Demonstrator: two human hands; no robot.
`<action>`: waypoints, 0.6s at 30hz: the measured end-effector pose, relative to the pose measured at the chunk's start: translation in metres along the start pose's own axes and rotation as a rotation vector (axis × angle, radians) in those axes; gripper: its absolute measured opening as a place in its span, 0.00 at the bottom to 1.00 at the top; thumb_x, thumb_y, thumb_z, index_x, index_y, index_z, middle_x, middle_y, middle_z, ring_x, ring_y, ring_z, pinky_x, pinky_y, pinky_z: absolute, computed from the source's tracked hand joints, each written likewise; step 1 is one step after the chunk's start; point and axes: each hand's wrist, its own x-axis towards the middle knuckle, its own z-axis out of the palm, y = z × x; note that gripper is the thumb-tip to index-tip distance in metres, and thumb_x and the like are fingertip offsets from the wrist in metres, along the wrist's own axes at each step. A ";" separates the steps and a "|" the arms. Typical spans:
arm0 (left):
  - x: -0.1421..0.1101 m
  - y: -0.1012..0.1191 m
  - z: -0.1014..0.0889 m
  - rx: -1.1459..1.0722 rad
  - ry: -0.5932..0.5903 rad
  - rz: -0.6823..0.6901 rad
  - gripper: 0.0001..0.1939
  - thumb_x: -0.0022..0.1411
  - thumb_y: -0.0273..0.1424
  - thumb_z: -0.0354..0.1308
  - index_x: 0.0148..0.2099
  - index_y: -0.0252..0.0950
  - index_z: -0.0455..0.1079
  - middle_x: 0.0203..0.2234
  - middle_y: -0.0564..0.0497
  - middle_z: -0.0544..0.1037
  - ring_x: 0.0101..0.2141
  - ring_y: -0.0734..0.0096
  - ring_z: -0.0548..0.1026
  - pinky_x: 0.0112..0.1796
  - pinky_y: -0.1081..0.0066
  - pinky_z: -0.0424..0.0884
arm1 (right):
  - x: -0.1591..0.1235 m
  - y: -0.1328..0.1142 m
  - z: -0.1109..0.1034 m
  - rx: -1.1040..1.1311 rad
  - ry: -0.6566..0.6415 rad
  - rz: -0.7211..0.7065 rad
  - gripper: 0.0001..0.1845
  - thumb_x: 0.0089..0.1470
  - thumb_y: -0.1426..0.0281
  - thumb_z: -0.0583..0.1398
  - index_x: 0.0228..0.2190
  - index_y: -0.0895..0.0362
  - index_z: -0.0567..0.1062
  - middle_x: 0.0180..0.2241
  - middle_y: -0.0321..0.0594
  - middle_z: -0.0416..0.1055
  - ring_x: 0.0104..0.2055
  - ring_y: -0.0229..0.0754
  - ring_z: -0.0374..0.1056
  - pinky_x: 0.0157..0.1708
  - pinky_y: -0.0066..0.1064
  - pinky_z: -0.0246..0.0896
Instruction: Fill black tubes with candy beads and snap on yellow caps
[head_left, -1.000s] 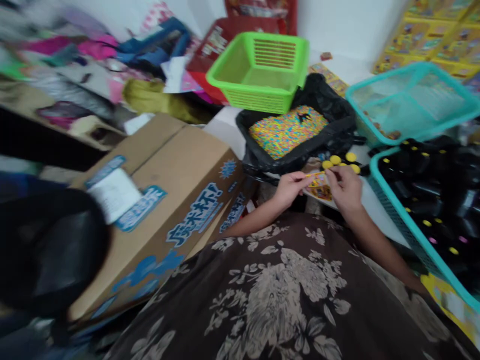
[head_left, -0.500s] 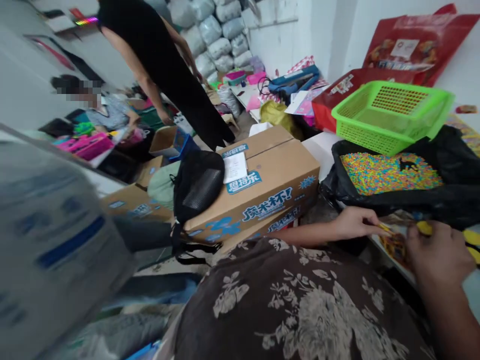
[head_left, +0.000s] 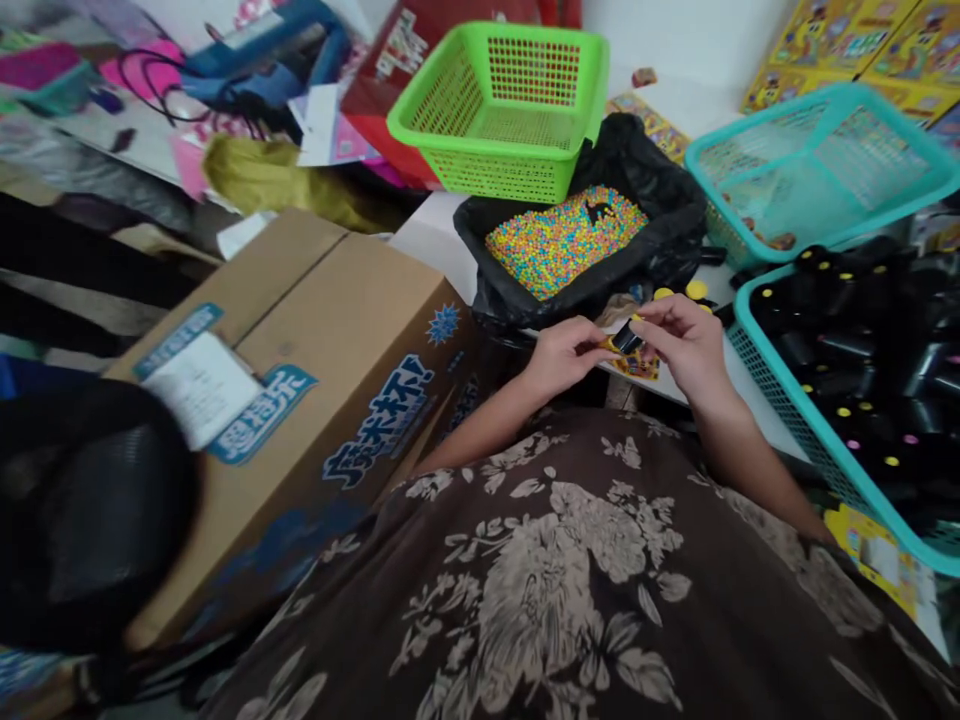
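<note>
My left hand (head_left: 564, 355) and my right hand (head_left: 684, 340) meet just in front of my chest, over the table edge. Between their fingertips they pinch a small black and yellow piece (head_left: 624, 343); both hands are closed on it. Under them lies a printed yellow card (head_left: 639, 364). A few loose yellow caps (head_left: 679, 292) sit on the table right behind the hands. Beyond those, a black bag (head_left: 660, 240) holds a heap of tiny multicoloured beads (head_left: 562, 243).
A teal basket (head_left: 780, 395) at the right holds several black bottles with yellow or pink caps. A second teal basket (head_left: 810, 130) and a green basket (head_left: 450, 130) stand behind. A large cardboard box (head_left: 315, 350) and a black mesh bag (head_left: 82, 500) fill the left.
The view swung left toward other people in the room and came back down to the table. My hands stayed together, now pinching a black and yellow piece instead of a thin yellow strip.
</note>
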 end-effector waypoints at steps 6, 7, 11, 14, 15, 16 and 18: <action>0.001 -0.003 0.001 -0.163 -0.034 -0.121 0.31 0.52 0.61 0.71 0.38 0.36 0.82 0.30 0.49 0.79 0.29 0.71 0.73 0.33 0.69 0.70 | 0.001 0.000 0.001 0.030 -0.053 0.072 0.26 0.41 0.49 0.77 0.30 0.54 0.79 0.22 0.31 0.73 0.16 0.34 0.62 0.16 0.28 0.60; 0.000 -0.002 0.001 -0.199 -0.038 -0.137 0.31 0.51 0.61 0.71 0.37 0.36 0.82 0.30 0.49 0.79 0.30 0.70 0.74 0.34 0.69 0.70 | 0.000 -0.001 0.003 0.037 -0.054 0.081 0.26 0.40 0.48 0.77 0.30 0.54 0.79 0.21 0.31 0.73 0.16 0.34 0.62 0.15 0.28 0.60; -0.004 0.004 0.005 -0.333 -0.051 -0.246 0.33 0.43 0.62 0.75 0.32 0.34 0.82 0.29 0.48 0.79 0.32 0.68 0.75 0.38 0.66 0.71 | -0.009 -0.006 0.007 -0.023 0.005 0.051 0.26 0.36 0.48 0.78 0.28 0.53 0.80 0.21 0.32 0.73 0.16 0.36 0.63 0.14 0.29 0.61; -0.003 0.004 0.008 -0.408 -0.078 -0.387 0.38 0.33 0.61 0.78 0.33 0.32 0.82 0.29 0.50 0.78 0.32 0.69 0.74 0.39 0.66 0.70 | -0.015 -0.002 0.008 -0.153 0.124 -0.004 0.23 0.36 0.47 0.77 0.28 0.48 0.82 0.24 0.36 0.77 0.20 0.41 0.69 0.17 0.34 0.68; -0.002 0.003 0.008 -0.449 -0.086 -0.447 0.40 0.30 0.60 0.78 0.34 0.31 0.82 0.28 0.51 0.77 0.30 0.70 0.73 0.37 0.66 0.70 | -0.016 0.000 0.009 -0.187 0.156 -0.010 0.22 0.37 0.47 0.77 0.28 0.46 0.83 0.26 0.38 0.78 0.22 0.43 0.71 0.20 0.37 0.70; -0.002 0.002 0.008 -0.493 -0.104 -0.505 0.41 0.28 0.59 0.79 0.36 0.30 0.82 0.27 0.52 0.77 0.29 0.71 0.72 0.36 0.66 0.69 | -0.018 0.002 0.009 -0.212 0.182 -0.005 0.20 0.39 0.47 0.76 0.30 0.44 0.83 0.28 0.39 0.79 0.24 0.45 0.73 0.23 0.40 0.73; -0.003 0.003 0.009 -0.566 -0.130 -0.587 0.43 0.25 0.57 0.81 0.39 0.30 0.82 0.27 0.53 0.76 0.27 0.73 0.71 0.33 0.67 0.67 | -0.023 0.001 0.012 -0.238 0.212 0.009 0.19 0.42 0.45 0.74 0.32 0.41 0.83 0.31 0.40 0.80 0.28 0.50 0.75 0.32 0.51 0.77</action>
